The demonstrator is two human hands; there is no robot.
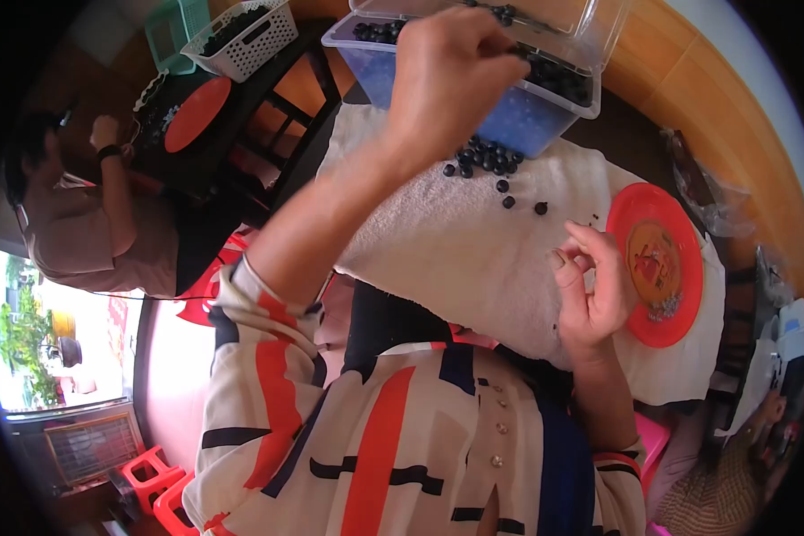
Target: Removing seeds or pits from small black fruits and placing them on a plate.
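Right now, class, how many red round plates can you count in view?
2. One red plate lies on the white towel beside the right hand. The other red plate sits on the dark table at upper left, near another person. More may be hidden.

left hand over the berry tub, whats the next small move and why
Probably lift the left hand back from the clear tub toward the small pile of dark berries on the white towel. It hangs over the tub's rim with fingers curled, whether holding berries cannot be told. The right hand waits, fingers pinched, beside the red plate.
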